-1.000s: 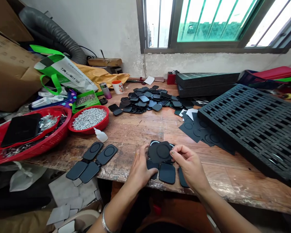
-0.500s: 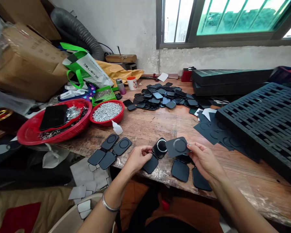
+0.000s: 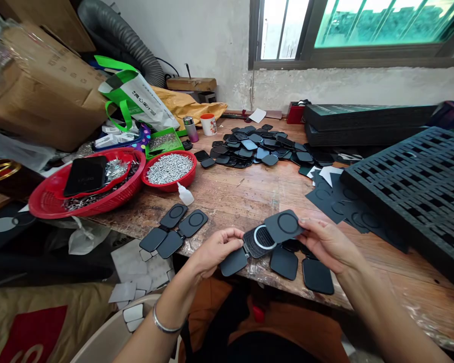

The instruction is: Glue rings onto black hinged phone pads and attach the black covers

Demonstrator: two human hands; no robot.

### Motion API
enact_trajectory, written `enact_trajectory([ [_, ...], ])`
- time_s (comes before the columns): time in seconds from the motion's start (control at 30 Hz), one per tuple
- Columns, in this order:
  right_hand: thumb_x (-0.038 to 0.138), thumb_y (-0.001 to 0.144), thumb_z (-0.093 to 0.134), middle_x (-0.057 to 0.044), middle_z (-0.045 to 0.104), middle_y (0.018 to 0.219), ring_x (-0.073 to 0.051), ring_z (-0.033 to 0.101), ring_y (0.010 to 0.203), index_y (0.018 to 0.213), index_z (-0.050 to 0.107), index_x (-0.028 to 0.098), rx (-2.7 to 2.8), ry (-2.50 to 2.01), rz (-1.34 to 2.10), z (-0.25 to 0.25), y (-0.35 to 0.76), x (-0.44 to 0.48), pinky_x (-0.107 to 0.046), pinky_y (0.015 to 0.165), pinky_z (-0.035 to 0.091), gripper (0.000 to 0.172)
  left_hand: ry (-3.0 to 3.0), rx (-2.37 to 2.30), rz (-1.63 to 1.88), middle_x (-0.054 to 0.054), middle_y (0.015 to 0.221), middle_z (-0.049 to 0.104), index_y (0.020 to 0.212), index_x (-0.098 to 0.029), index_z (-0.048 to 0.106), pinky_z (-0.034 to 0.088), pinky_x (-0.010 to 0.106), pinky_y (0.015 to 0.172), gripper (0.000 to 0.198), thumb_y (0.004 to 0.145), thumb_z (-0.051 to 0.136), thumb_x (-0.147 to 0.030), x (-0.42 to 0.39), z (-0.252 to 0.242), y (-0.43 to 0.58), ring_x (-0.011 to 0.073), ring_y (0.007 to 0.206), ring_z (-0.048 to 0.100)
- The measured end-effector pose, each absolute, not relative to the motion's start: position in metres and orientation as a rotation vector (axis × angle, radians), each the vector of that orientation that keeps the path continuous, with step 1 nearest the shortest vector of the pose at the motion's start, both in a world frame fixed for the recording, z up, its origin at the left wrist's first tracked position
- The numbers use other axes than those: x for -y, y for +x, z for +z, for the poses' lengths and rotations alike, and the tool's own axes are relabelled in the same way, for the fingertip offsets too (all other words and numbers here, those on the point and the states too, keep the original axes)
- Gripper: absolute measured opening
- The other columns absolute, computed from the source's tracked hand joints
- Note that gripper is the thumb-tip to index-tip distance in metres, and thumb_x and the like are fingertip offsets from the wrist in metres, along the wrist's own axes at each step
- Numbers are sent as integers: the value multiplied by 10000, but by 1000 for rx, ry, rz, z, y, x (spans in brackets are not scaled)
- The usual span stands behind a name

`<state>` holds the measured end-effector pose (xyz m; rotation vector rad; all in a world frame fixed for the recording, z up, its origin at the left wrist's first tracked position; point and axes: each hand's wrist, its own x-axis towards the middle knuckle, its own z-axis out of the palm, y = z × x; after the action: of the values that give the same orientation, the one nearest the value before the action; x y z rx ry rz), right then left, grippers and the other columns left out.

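Pinched in my left hand (image 3: 218, 249) is a black hinged two-panel piece (image 3: 234, 261), tilted above the table edge; its upper panel shows a white ring. My right hand (image 3: 323, 244) grips a thin dark grey cover sheet (image 3: 283, 226) with a circle on it by its right edge. The sheet overlaps the upper right part of the ringed panel; I cannot tell whether they touch. Beneath my right hand lie two more hinged pieces, of which the lower panels (image 3: 283, 263) show and the upper parts are mostly hidden. Two hinged pieces with circled covers (image 3: 192, 223) lie left of my hands.
A pile of black square panels (image 3: 249, 146) lies at the back. Loose dark cover sheets (image 3: 325, 201) lie beside a slotted black foam tray (image 3: 404, 171) on the right. At left are a red bowl of metal pins (image 3: 191, 171), a red basket (image 3: 41, 204) and a small white bottle (image 3: 185, 194).
My left hand has raised and turned the hinged piece so its ringed panel faces up. The cover sheet has come over that panel's edge in my right hand. The view has shifted slightly.
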<state>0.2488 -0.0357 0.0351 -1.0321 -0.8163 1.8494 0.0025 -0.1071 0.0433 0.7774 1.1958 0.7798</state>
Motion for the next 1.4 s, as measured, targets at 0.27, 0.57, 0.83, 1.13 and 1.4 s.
enact_trajectory([
  [0.27, 308, 632, 793, -63, 689, 827, -175, 626, 769, 659, 679, 144, 875, -1091, 1992, 28, 233, 55, -318, 744, 537, 202, 689, -1091, 793, 87, 756, 706, 1003, -132, 575, 527, 251, 581, 286, 753, 625, -260, 112, 47, 20, 164, 634, 670],
  [0.57, 304, 659, 783, -57, 686, 830, -156, 619, 750, 662, 690, 139, 857, -1055, 1951, 30, 227, 60, -317, 740, 547, 189, 694, -1123, 803, 99, 734, 712, 1124, -101, 589, 531, 241, 583, 380, 777, 604, -255, 111, 51, 22, 161, 634, 672],
  [0.83, 312, 638, 794, -60, 693, 804, -165, 626, 734, 656, 683, 144, 875, -1087, 1913, 29, 225, 60, -309, 706, 552, 203, 692, -1125, 818, 93, 741, 714, 1104, -108, 604, 525, 229, 569, 372, 762, 612, -255, 111, 51, 24, 162, 629, 675],
  [1.13, 321, 631, 795, -63, 694, 814, -173, 632, 735, 657, 678, 147, 883, -1118, 1874, 29, 223, 61, -305, 679, 552, 211, 668, -1120, 829, 68, 731, 704, 1076, -126, 618, 527, 238, 572, 362, 741, 633, -263, 112, 47, 24, 173, 645, 682],
  [1.4, 317, 614, 807, -54, 675, 803, -153, 610, 716, 620, 659, 148, 860, -1131, 1847, 30, 223, 61, -293, 679, 548, 224, 657, -1134, 835, 77, 727, 704, 1077, -117, 598, 541, 252, 570, 384, 746, 664, -300, 111, 45, 26, 170, 619, 678],
])
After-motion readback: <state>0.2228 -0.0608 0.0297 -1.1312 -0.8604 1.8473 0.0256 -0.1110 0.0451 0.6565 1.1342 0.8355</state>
